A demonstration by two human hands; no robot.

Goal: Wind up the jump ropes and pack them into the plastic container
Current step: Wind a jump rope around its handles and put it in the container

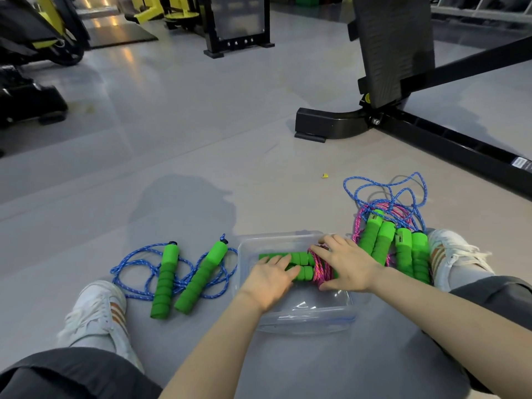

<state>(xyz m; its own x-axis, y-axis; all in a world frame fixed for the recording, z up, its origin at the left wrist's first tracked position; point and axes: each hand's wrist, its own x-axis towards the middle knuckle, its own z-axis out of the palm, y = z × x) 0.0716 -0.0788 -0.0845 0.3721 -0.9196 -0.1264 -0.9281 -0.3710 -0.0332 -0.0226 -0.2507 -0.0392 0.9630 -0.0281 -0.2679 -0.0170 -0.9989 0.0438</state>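
Observation:
A clear plastic container (302,318) sits on the grey floor between my legs. Inside it lies a wound jump rope (305,266) with green foam handles and pink cord wrapped around them. My left hand (270,279) presses on the handles. My right hand (345,269) covers the pink coil (318,269). A loose blue rope with two green handles (184,280) lies left of the container. Right of it sits a tangle of blue and pink ropes (388,208) with several green handles (397,246).
My feet in white shoes flank the work area, the left shoe (95,312) and the right shoe (452,254). A black bench frame (403,122) stands ahead on the right. Yellow-and-black gym machines (34,53) stand at the far left. A small yellow scrap (324,175) lies on the floor.

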